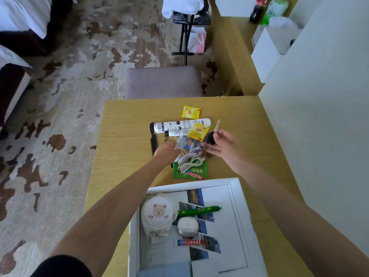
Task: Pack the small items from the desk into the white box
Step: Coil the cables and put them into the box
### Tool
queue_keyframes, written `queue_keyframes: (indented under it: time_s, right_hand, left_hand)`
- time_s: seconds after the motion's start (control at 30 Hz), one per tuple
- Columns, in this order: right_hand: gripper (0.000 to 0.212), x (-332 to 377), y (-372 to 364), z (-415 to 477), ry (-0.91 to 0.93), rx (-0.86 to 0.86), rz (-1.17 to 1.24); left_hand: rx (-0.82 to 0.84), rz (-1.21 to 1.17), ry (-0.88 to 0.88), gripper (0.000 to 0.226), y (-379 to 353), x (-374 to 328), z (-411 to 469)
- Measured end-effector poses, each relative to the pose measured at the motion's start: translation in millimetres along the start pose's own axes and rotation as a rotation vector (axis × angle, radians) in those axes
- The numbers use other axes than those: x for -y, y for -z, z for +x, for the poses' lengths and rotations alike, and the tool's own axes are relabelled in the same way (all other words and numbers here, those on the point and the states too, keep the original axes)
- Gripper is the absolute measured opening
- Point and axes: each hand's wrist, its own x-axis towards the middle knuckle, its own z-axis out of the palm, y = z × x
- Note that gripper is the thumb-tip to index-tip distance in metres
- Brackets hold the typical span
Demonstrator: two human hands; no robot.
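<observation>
The white box point(240, 198) stands open at the desk's near edge; inside lie a bear-print pouch point(158, 213), a green sausage stick point(199, 210), a white round case point(187, 225) and a small red tube point(189, 242). Beyond it a pile lies on the desk: two yellow tea bags point(191, 112), a white toothbrush pack point(183, 124), a black comb point(153, 139), a white cable point(190, 161) and a green packet point(189, 172). My left hand point(166, 149) reaches into the pile at a small packet; its grip is hidden. My right hand point(221, 143) holds a small black object point(211, 137) above the pile.
The wooden desk point(127, 132) has a grey stool point(163, 81) behind it and a white wall at the right. A folding rack with towels point(187, 15) stands farther back. Bottles point(267, 9) sit on a side shelf at the upper right. Patterned carpet lies to the left.
</observation>
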Motion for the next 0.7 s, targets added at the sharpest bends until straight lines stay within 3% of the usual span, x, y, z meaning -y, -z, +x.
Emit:
queue_keyframes:
  time_s: [0.03,0.13,0.23,0.4,0.5,0.7]
  right_hand:
    - [0.018,2.9,0.3,-6.1,-0.002,0.011,0.055]
    - [0.014,12.9,-1.1,-24.1,-0.013,0.044,0.239]
    - [0.012,19.9,-2.6,-44.3,-0.019,0.094,0.35]
    - [0.011,19.6,-5.1,-80.9,0.074,0.24,0.217]
    - [0.01,15.8,-4.1,-99.4,0.085,0.294,0.109]
    - [0.014,-9.1,-7.3,-133.9,0.093,0.432,-0.2]
  left_hand:
    - [-0.022,-0.068,0.01,0.01,3.7,-0.9,-4.0]
    - [-0.09,-0.276,0.025,0.022,18.6,-5.4,-20.1]
    - [-0.175,-0.543,0.007,0.017,34.2,-12.7,-47.2]
    - [-0.199,-0.946,-0.002,0.011,43.1,-24.1,-107.8]
    - [-0.182,-1.089,0.017,0.019,42.6,-27.6,-152.1]
    - [-0.097,-1.203,0.097,0.028,21.2,-17.0,-234.4]
